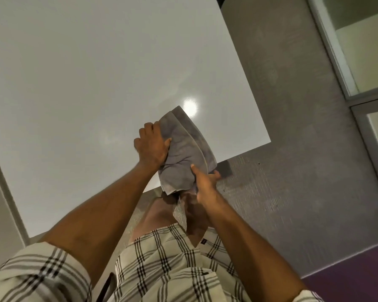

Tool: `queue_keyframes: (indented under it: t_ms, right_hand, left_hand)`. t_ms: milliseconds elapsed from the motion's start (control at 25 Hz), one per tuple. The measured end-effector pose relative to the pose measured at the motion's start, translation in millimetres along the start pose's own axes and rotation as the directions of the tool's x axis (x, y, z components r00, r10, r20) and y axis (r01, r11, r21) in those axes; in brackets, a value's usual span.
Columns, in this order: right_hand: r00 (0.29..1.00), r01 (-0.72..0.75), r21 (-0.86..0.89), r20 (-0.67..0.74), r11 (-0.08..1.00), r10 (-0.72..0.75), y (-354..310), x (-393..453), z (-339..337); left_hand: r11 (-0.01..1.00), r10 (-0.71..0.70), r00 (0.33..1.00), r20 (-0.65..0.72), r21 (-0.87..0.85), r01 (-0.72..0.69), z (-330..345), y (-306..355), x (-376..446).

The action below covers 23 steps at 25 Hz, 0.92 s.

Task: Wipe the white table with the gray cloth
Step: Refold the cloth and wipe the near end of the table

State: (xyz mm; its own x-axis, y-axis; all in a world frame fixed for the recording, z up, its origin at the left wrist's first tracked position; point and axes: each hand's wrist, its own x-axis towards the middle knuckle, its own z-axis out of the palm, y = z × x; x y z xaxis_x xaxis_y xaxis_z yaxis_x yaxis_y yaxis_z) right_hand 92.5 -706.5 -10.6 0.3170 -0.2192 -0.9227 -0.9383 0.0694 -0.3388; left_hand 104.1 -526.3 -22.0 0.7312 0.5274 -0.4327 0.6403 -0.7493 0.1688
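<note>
Head view: both hands (175,158) on gray cloth (184,149).

Both hands grip the folded gray cloth (184,149) low in frame centre: left hand (152,144), right hand (205,182) (thumb on top), seemingly over the white table (85,83) edge.

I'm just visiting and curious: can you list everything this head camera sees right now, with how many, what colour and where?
table: one, glossy white, fills the upper left; a round light reflection sits near its right corner
cloth: one, gray, folded, held at the table's near edge, partly overhanging it
floor: gray, textured, right of the table; a purple patch at lower right
glass panels with pale frames: along the far right
shirt: one, cream with dark checks, bottom
left hand: grips the cloth's left side
right hand: pinches the cloth's near right edge
</note>
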Motion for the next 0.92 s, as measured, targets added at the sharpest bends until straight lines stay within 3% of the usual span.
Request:
queue_keyframes:
  t_ms: [80, 200, 320, 400, 480, 520, 560, 640, 680, 760, 880, 920]
  right_hand:
    - [0.999, 0.045, -0.098, -0.022, 0.994, -0.048, -2.5, 6.6, -9.4]
    - [0.964, 0.237, -0.224, -0.067, 0.946, -0.257, -27.9, 16.8, -31.7]
    - [0.871, 0.437, -0.341, -0.072, 0.832, -0.487, -70.3, 37.2, -57.7]
    - [0.799, 0.490, -0.465, -0.100, 0.738, -0.594, -92.2, 49.6, -69.0]
    - [0.654, 0.501, -0.685, -0.100, 0.529, -0.750, -95.1, 55.8, -65.9]
    - [0.559, 0.516, -0.781, -0.005, 0.352, -0.829, -90.0, 55.6, -57.5]
    - [0.474, 0.532, -0.839, 0.180, 0.117, -0.862, -81.1, 53.8, -45.3]
    - [0.363, 0.551, -0.731, 0.644, -0.403, -0.673, -60.2, 57.9, -18.1]
    - [0.323, 0.550, -0.601, 0.793, -0.579, -0.517, -52.6, 65.7, -8.1]
    - [0.230, 0.560, -0.413, 0.911, -0.718, -0.343, -54.2, 90.3, 2.2]
    - [0.100, 0.557, -0.408, 0.897, -0.723, -0.430, -67.1, 117.0, 2.1]
    - [0.097, 0.546, -0.457, 0.867, -0.702, -0.488, -73.9, 123.6, 4.0]
  left_hand:
    - [1.000, -0.005, 1.000, -0.001, -0.020, 0.005, -1.2, 0.8, -0.4]
    - [0.995, -0.036, 0.999, 0.001, -0.096, 0.036, -1.8, 10.0, -2.8]
    - [0.980, -0.025, 0.999, 0.038, -0.198, 0.032, 4.2, 29.3, -9.0]
    - [0.968, 0.021, 0.998, 0.056, -0.249, -0.006, 8.3, 40.1, -11.5]
    - [0.972, 0.078, 0.997, 0.010, -0.223, -0.074, 10.7, 41.9, -9.0]
    - [0.978, 0.107, 0.994, -0.031, -0.177, -0.110, 12.1, 39.9, -3.9]
    - [0.983, 0.131, 0.989, -0.069, -0.120, -0.138, 13.6, 35.8, 2.9]
    - [0.989, 0.146, 0.983, -0.113, -0.020, -0.149, 17.0, 23.8, 17.8]
    - [0.991, 0.131, 0.984, -0.118, 0.005, -0.132, 19.0, 16.9, 23.6]
    - [0.995, 0.100, 0.986, -0.130, 0.000, -0.101, 26.9, 4.8, 32.8]
    - [0.992, 0.125, 0.977, -0.171, 0.019, -0.124, 42.7, -5.6, 32.9]
    - [0.992, 0.127, 0.973, -0.194, 0.040, -0.121, 47.6, -6.6, 32.9]
